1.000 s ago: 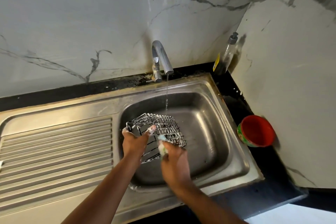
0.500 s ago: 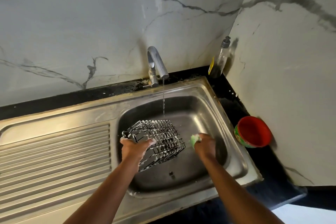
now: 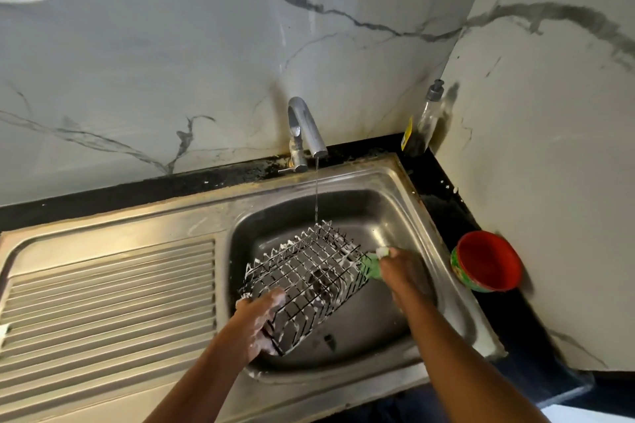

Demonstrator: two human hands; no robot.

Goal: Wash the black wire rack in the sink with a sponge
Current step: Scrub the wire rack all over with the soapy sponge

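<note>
A black wire rack, streaked with white foam, is held tilted over the steel sink basin. My left hand, soapy, grips its near lower corner. My right hand holds a green sponge against the rack's right end. A thin stream of water falls from the tap onto the rack's far top edge.
A ribbed steel drainboard lies left of the basin. A red bowl sits on the black counter at the right. A clear soap dispenser bottle stands in the back corner. Marble walls close off the back and right.
My left hand has turned the rack, lifting its far right end under the water. My right hand moved the sponge from the rack's front to its right end.
</note>
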